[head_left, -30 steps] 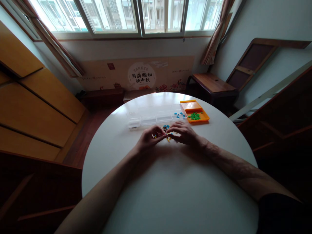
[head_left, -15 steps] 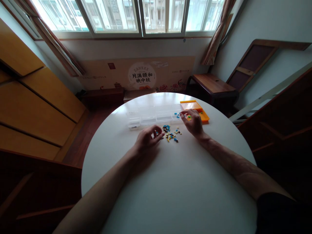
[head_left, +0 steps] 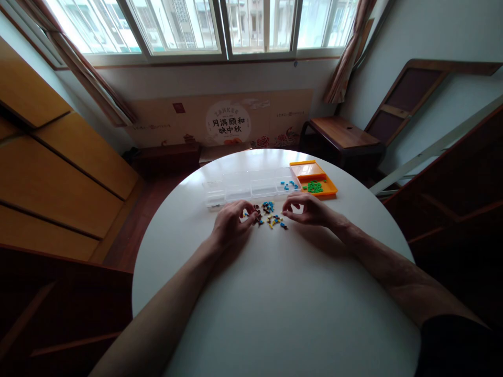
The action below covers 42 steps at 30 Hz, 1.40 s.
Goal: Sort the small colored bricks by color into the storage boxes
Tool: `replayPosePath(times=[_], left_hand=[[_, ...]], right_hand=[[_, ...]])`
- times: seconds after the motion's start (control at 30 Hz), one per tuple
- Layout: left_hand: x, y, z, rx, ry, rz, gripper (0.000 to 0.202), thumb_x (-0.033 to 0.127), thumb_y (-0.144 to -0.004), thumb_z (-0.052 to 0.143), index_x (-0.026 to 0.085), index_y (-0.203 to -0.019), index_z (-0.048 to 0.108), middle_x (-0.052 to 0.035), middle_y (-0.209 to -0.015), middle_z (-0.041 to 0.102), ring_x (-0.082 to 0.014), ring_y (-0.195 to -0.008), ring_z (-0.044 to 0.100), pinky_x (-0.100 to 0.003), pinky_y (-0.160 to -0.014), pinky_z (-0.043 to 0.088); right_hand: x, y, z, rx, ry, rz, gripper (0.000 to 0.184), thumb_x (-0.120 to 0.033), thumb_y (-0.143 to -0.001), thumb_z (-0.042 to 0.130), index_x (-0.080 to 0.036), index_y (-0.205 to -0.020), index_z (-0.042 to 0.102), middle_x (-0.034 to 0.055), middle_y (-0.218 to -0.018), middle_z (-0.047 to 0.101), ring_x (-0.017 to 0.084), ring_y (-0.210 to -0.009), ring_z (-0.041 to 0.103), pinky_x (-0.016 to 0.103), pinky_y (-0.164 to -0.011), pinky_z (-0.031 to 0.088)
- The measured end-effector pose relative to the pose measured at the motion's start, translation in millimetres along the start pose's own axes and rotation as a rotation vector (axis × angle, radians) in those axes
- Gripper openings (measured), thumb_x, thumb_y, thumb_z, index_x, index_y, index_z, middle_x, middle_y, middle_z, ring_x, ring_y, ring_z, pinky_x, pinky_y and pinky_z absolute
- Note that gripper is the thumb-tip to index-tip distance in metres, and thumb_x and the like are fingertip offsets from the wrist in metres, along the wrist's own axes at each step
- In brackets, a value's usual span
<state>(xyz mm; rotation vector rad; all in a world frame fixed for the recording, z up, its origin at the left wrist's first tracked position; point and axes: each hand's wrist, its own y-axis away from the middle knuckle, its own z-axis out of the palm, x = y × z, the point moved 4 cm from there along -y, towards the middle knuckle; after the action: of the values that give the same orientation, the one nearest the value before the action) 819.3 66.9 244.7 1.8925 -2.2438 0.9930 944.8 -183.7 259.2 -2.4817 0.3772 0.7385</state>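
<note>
- Resting both forearms on the white table [head_left: 283, 303], I have my left hand [head_left: 231, 222] and my right hand [head_left: 310, 210] facing each other, with the pile of small pieces [head_left: 270, 217] lying between their fingertips.
- From my left hand the pile lies straight to the right. The curled fingers reach its near edge, and the closest brown and blue bits are just at the fingertips.
- From my right hand the pile lies to the left and a little toward me. Thumb and forefinger are drawn close together just above its right end.
- The pile's spread runs sideways, from one hand across to the other, so both hands meet it end-on. My left hand looks slightly nearer to the thick of it.
- Both hands are loosely curled, and the pieces are too small for me to tell whether either pinch holds one.
- Beyond the fingertips, away from me, stands the clear box [head_left: 239, 188], with blue pieces [head_left: 290, 184] in its right-most compartment.
- Just past my right hand sits the orange tray [head_left: 332, 189], holding green pieces [head_left: 313, 187].
</note>
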Motion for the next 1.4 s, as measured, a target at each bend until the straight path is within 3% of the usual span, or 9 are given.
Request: replayPosePath(times=[0.2, 0.47, 0.67, 0.87, 1.0, 1.13, 1.23, 1.4], left_hand=[[6, 0, -1.2, -0.015, -0.023, 0.022, 0.015, 0.039, -0.102, 0.071, 0.024, -0.101, 0.072, -0.0008, -0.099, 0.079, -0.0187, -0.079, 0.066, -0.034, -0.086, 0.050], [6, 0, -1.8, -0.025, -0.019, 0.010, 0.017, 0.041, -0.103, 0.070, 0.024, -0.101, 0.072, -0.0011, -0.101, 0.080, -0.0185, -0.077, 0.066, -0.035, -0.087, 0.050], [6, 0, -1.2, -0.029, -0.012, 0.009, 0.015, 0.040, -0.102, 0.071, 0.025, -0.102, 0.072, -0.0017, -0.104, 0.080, -0.0197, -0.083, 0.069, -0.035, -0.088, 0.052], [9, -1, -2.0, -0.032, -0.022, 0.000, 0.013, 0.037, -0.101, 0.071, 0.024, -0.101, 0.072, -0.0025, -0.104, 0.080, -0.0210, -0.086, 0.070, -0.036, -0.092, 0.053], [11, -1, -2.7, -0.029, -0.029, 0.015, 0.012, 0.036, -0.102, 0.070, 0.025, -0.102, 0.074, -0.0018, -0.104, 0.080, -0.0201, -0.085, 0.070, -0.036, -0.093, 0.052], [12, -2, -2.3, -0.028, -0.024, 0.034, 0.013, 0.034, -0.104, 0.069, 0.026, -0.106, 0.078, -0.0019, -0.107, 0.080, -0.0198, -0.088, 0.071, -0.035, -0.091, 0.052], [13, -2, -1.9, -0.036, -0.012, 0.046, 0.014, 0.036, -0.103, 0.069, 0.028, -0.105, 0.080, -0.0030, -0.108, 0.080, -0.0213, -0.094, 0.073, -0.036, -0.092, 0.053], [18, -2, -3.4, -0.070, -0.008, 0.092, 0.011, 0.036, -0.100, 0.073, 0.028, -0.103, 0.080, -0.0033, -0.108, 0.079, -0.0230, -0.100, 0.074, -0.040, -0.100, 0.052]], right_hand=[[-12, 4, 3, -0.174, 0.009, -0.031, 0.028, -0.052, -0.091, 0.086, -0.025, -0.096, 0.081, 0.0010, -0.088, 0.074, 0.017, -0.076, 0.066, 0.029, -0.073, 0.053], [-13, 4, 9, -0.137, -0.016, -0.034, 0.012, -0.036, -0.099, 0.075, -0.028, -0.097, 0.084, 0.0026, -0.100, 0.080, 0.017, -0.077, 0.070, 0.031, -0.076, 0.059], [-6, -1, 6, 0.087, 0.011, -0.069, 0.017, -0.040, -0.103, 0.072, -0.027, -0.100, 0.082, 0.0055, -0.102, 0.080, 0.021, -0.087, 0.072, 0.038, -0.086, 0.061], [22, -3, -12, 0.514, 0.200, 0.095, 0.018, -0.042, -0.103, 0.073, -0.026, -0.097, 0.080, 0.0049, -0.099, 0.079, 0.025, -0.090, 0.072, 0.046, -0.096, 0.056], [44, -3, -16, 0.623, 0.320, 0.213, 0.023, -0.044, -0.104, 0.072, -0.025, -0.097, 0.081, 0.0055, -0.099, 0.080, 0.027, -0.090, 0.072, 0.049, -0.100, 0.053], [52, 0, -15, 0.608, 0.343, 0.250, 0.026, -0.046, -0.106, 0.068, -0.024, -0.101, 0.081, 0.0075, -0.107, 0.082, 0.031, -0.103, 0.073, 0.051, -0.104, 0.051], [43, 1, -13, 0.571, 0.315, 0.208, 0.024, -0.045, -0.106, 0.067, -0.025, -0.102, 0.080, 0.0077, -0.107, 0.081, 0.031, -0.107, 0.072, 0.051, -0.104, 0.053], [13, -5, 7, 0.283, 0.247, -0.011, 0.013, -0.038, -0.106, 0.070, -0.028, -0.106, 0.078, 0.0053, -0.112, 0.079, 0.028, -0.109, 0.071, 0.048, -0.105, 0.054]])
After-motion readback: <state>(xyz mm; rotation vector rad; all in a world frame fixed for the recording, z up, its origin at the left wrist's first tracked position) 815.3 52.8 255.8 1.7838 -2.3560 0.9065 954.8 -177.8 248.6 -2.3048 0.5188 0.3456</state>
